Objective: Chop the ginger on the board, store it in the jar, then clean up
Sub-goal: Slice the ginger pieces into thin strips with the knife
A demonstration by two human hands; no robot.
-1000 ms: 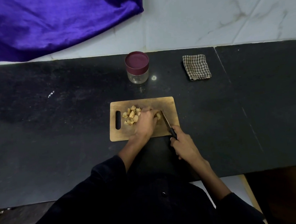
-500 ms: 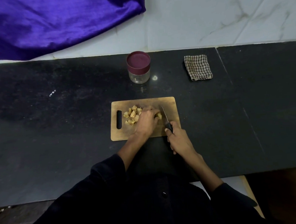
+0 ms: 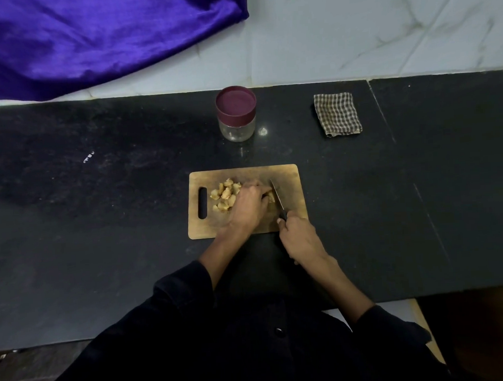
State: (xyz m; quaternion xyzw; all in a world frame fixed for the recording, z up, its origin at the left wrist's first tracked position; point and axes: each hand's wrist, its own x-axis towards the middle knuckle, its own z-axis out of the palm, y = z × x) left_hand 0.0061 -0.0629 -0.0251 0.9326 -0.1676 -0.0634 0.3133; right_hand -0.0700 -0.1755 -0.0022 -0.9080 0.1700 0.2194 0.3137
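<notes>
Left hand (image 3: pixel 249 205): your fingers pin the ginger (image 3: pixel 271 197), just left of the knife (image 3: pixel 277 197).
Right hand (image 3: pixel 301 240): you clench the handle.

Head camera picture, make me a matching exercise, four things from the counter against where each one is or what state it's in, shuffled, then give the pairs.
Things:
1. jar
2. checked cloth
3. knife
4. cut ginger pieces

Places or states:
A. folded, at the back right of the counter
B. heaped on the board beside its handle slot
C. closed with a maroon lid
D. gripped by the right hand

Pairs: 1-C, 2-A, 3-D, 4-B
</notes>
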